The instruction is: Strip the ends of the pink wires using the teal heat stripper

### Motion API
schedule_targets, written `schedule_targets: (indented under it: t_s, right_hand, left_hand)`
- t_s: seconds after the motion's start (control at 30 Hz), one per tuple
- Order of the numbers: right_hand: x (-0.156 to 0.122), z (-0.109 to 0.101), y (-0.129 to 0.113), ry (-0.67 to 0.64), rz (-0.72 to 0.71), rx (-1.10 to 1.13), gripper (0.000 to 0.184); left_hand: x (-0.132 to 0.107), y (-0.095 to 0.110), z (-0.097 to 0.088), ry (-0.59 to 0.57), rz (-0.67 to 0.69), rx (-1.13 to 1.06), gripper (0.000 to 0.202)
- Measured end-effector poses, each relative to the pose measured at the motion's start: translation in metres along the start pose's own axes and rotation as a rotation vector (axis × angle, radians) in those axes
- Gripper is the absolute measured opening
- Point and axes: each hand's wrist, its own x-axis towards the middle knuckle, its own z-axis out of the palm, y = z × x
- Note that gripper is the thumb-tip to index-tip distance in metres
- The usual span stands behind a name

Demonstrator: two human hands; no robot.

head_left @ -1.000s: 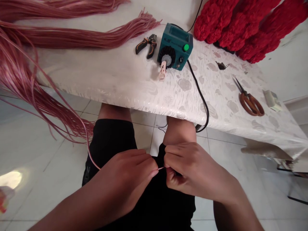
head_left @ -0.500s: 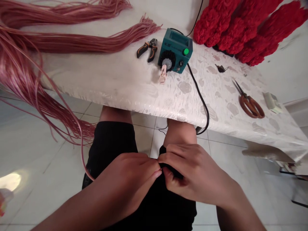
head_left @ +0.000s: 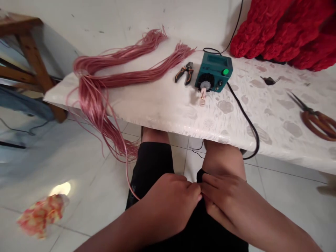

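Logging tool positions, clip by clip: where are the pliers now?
In the head view, the pliers lie on the table at upper centre, just left of the teal machine and below the tips of the pink strands.

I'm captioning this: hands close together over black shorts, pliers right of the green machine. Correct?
One slip: the head view shows the pliers lying left of the green machine; left hand and right hand are close together over the black shorts.

Glossy, plastic-looking tablecloth (head_left: 157,106); satiny pink cords (head_left: 90,94) over its front edge; matt, ruffled, cloth-like red flowers (head_left: 278,31) near its back edge.
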Motion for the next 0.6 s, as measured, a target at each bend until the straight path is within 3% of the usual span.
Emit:
schedule_targets:
  t_s: [0.27, 0.47, 0.6]
  right_hand:
    - [-0.009, 0.022, 0.012, 0.037, -0.146, -0.079, 0.028]
    - [-0.024, 0.040, 0.039, 0.090, -0.310, -0.216, 0.017]
    - [-0.022, 0.044, 0.038, 0.059, -0.305, -0.190, 0.022]
  left_hand:
    - [-0.006, 0.003, 0.006, -0.085, 0.012, 0.029, 0.023]
    - [-0.008, 0.002, 0.017, -0.121, -0.009, -0.004, 0.021]
    - [-0.010, 0.000, 0.016, -0.148, -0.019, -0.004, 0.018]
